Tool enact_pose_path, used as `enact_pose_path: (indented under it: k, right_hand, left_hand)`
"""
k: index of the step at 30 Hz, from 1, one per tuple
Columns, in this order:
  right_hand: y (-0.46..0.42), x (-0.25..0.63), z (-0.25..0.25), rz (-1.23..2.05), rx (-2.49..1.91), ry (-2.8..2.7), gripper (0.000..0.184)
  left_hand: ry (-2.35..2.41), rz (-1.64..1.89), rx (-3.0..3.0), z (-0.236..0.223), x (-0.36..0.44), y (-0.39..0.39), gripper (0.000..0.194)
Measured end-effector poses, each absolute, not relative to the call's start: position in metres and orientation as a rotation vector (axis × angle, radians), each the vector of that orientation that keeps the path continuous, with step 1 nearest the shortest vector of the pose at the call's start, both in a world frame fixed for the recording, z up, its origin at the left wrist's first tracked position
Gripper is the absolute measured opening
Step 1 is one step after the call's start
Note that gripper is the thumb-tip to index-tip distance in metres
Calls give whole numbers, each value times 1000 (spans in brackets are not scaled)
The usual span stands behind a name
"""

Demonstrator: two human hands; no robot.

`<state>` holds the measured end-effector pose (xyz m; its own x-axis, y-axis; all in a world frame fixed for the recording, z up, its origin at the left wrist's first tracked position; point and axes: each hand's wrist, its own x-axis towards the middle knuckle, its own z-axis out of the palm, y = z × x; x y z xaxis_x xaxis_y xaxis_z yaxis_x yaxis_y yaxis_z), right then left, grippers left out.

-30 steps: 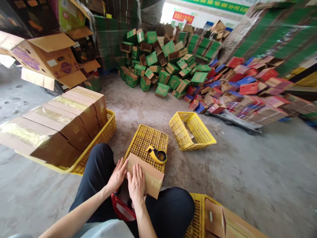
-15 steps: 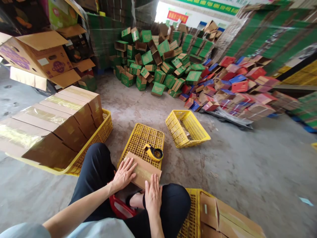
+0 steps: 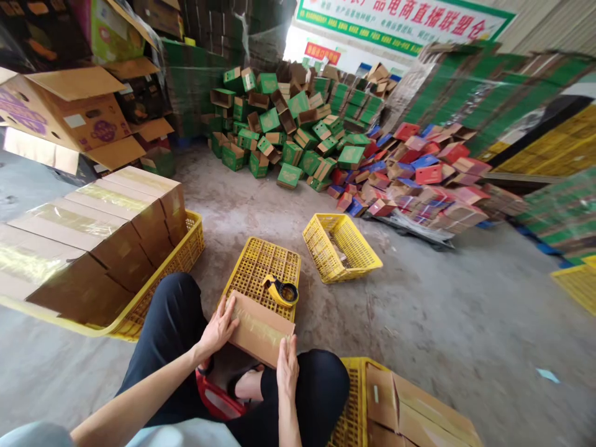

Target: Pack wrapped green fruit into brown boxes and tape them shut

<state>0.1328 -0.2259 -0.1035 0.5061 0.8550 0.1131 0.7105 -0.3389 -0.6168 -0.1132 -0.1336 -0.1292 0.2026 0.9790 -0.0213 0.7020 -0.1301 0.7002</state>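
Note:
A taped cardboard box (image 3: 258,326) sits at the near end of an upturned yellow crate (image 3: 274,259), in front of my knees. My left hand (image 3: 218,328) holds its left end, fingers over the edge. At the opposite end, my right hand (image 3: 287,365) grips the box with its fingers pointing up along the side. Clear tape runs along the box's top. Just beyond the box, a yellow and black tape dispenser (image 3: 280,290) lies on the crate.
To my left, a yellow basket (image 3: 153,282) holds several taped boxes (image 3: 116,208). Another crate (image 3: 354,394) with flat cardboard (image 3: 426,413) stands by my right knee. Ahead is a yellow basket (image 3: 321,245). Farther back lie piles of green boxes (image 3: 291,176) and red boxes (image 3: 428,174).
My hands have slid from lying flat on the box's top to holding its two ends. The view has shifted slightly right and up.

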Motion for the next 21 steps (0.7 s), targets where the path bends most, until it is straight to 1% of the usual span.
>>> enact_pose_path:
  k: [5, 7, 10, 12, 14, 17, 21]
  right_hand:
    - [-191, 140, -93, 649, -2227, -1073, 106]
    - [-176, 141, -89, 678, -2186, -1119, 110]
    - [-169, 144, -91, 565, -2103, -1287, 111]
    - [-176, 145, -96, 444, -2063, -1409, 106]
    - [-190, 143, -102, 324, -2033, -1515, 96]
    - [-214, 137, -106, 189, -2000, -1622, 84]
    - [-241, 127, -109, 123, -2001, -1681, 81]
  left_hand:
    - [1689, 596, 1868, -136, -110, -135, 74]
    - [1721, 628, 1931, -137, -108, -137, 75]
    - [1704, 706, 2165, -133, -104, -143, 67]
    - [1695, 718, 2305, -128, -104, -148, 63]
    - [1713, 671, 2375, -121, -105, -151, 63]
    - [1702, 581, 2434, -112, -106, -150, 74]
    - [1684, 521, 2484, -105, -104, -142, 91]
